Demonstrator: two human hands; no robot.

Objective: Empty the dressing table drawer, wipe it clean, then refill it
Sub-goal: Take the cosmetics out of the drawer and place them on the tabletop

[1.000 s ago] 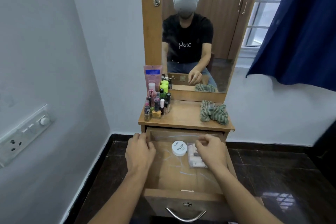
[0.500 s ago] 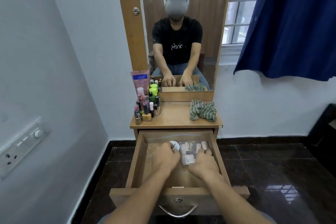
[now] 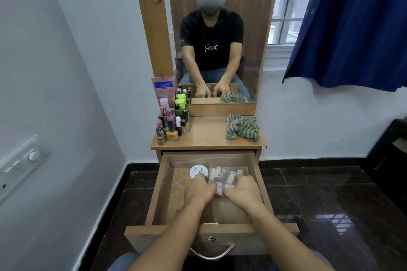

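Observation:
The wooden drawer (image 3: 163, 191) of the dressing table stands pulled far out, its metal handle (image 3: 212, 254) near me. At its back lie a white round jar (image 3: 196, 170) and a clear packet of small pale tubes (image 3: 224, 175). Both my hands reach into the drawer. My left hand (image 3: 199, 189) curls its fingers over the packet's near left edge, right beside the jar. My right hand (image 3: 241, 189) curls over the packet's right side. The packet's near part is hidden under my hands.
On the table top (image 3: 209, 136) a cluster of nail polish and cosmetic bottles (image 3: 174, 121) fills the left corner, and a crumpled green striped cloth (image 3: 242, 127) lies at the right. A mirror (image 3: 220, 35) rises behind. A white wall is left, dark floor tiles right.
My left hand left the drawer's left rim and came in onto the packet beside my right hand. The packet has shifted a little. The view has pulled back, so the whole drawer shows.

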